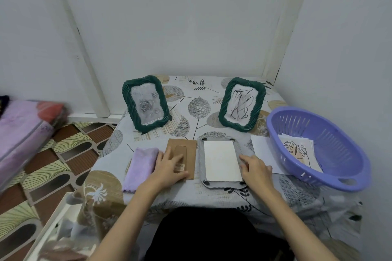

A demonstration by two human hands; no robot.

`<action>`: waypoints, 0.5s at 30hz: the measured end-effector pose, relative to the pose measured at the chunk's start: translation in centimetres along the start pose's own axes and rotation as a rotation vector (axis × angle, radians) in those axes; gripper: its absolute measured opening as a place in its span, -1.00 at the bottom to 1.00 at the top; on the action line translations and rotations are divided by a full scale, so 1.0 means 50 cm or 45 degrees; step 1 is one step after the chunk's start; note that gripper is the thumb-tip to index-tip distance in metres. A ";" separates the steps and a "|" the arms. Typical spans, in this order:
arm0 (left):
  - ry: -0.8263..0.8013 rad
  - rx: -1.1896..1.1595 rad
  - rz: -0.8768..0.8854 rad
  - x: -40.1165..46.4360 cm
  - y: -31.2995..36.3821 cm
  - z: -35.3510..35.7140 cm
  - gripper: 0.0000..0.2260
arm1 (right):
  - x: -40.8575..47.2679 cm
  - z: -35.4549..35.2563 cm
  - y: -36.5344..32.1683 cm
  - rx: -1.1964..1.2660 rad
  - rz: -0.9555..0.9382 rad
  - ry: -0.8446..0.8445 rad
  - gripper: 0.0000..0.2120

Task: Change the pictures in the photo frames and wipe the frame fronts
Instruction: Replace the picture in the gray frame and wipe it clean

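- We see a small table [212, 194] under a leaf-print cloth, set in a corner of pale walls.
- Two green frames stand upright at the back: the left frame [145, 104] shows a grey rose picture, the right frame [241, 104] a black scribble drawing.
- A third frame [201, 161] lies face down at the front middle, its back off, with a white sheet [221, 160] lying in it.
- The brown backing board [191, 150] lies flat just left of that frame, and a folded lilac cloth [141, 168] lies just left of the board.
- Our left hand [169, 166] rests flat on the board, fingers spread and relaxed, gripping nothing.
- Our right hand [255, 168] lies at the open frame's right edge, fingertips touching the edge of the white sheet; fingers are only slightly bent and we cannot tell whether they pinch it.
- A purple basket [339, 167] sits at the right and holds loose pictures [297, 149], the top one a line-drawn leaf.
- Another white paper [262, 148] lies between the open frame and the basket.
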State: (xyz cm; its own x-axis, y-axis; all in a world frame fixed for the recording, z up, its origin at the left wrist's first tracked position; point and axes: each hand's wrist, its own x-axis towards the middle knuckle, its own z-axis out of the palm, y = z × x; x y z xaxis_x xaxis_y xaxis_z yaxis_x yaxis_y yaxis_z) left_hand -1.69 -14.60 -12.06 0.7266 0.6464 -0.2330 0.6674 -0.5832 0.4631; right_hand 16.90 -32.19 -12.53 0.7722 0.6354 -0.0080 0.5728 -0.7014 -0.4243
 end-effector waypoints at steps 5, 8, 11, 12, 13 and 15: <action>0.032 0.066 0.049 0.007 -0.002 0.013 -0.44 | -0.003 0.003 -0.008 -0.005 -0.012 0.001 -0.70; 0.197 -0.074 0.131 0.009 0.008 0.015 -0.52 | -0.005 0.005 -0.014 0.037 0.036 0.034 -0.66; 0.224 -0.123 0.268 0.011 0.032 0.026 -0.28 | -0.005 0.006 -0.026 -0.017 0.095 0.053 -0.51; 0.187 -0.107 0.300 0.013 0.039 0.033 -0.21 | -0.005 0.006 -0.029 -0.026 0.117 0.059 -0.48; 0.156 -0.085 0.323 0.016 0.045 0.041 -0.19 | -0.005 0.006 -0.033 -0.017 0.142 0.072 -0.48; 0.103 -0.017 0.343 0.020 0.052 0.053 -0.28 | -0.005 0.006 -0.038 0.036 0.202 0.112 -0.53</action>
State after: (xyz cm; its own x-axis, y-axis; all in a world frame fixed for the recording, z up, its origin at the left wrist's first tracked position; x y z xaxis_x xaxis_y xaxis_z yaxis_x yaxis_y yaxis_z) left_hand 1.19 -16.78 -13.37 0.8617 0.5065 -0.0309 0.4492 -0.7331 0.5107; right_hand 15.54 -30.94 -12.02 0.8740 0.4860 0.0015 0.4348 -0.7804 -0.4495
